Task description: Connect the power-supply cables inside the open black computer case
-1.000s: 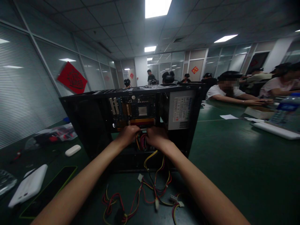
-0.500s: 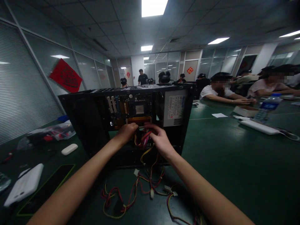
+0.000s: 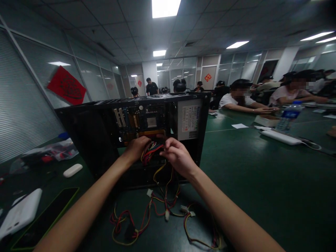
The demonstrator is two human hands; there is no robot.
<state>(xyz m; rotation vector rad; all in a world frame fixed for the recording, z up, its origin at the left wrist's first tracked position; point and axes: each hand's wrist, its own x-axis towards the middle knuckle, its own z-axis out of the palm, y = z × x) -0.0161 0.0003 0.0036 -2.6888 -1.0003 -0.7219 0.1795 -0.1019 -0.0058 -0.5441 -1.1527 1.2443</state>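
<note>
A black computer case (image 3: 86,140) stands open-sided before me, with the motherboard (image 3: 151,122) and a silver power supply (image 3: 189,120) inside. In front of the board, my left hand (image 3: 136,150) is closed around a bundle of coloured power cables (image 3: 151,152). The cables run across to my right hand (image 3: 180,157), whose curled fingers close on the bundle's other end. What lies behind my fingertips is hidden. Loose red, yellow and black wires with white connectors (image 3: 167,215) trail out of the case onto the green table (image 3: 246,175) between my forearms.
To the left lie a white oval case (image 3: 72,170), a white device (image 3: 22,211), a dark green-edged panel (image 3: 47,218) and plastic bags (image 3: 56,152). A water bottle (image 3: 289,115), an open box (image 3: 266,120) and a white power strip (image 3: 280,137) are on the right. Several people sit beyond.
The view has shifted slightly right. My right hand has drawn a little away from my left, turning its fingers, and the cable bundle now stretches between them.
</note>
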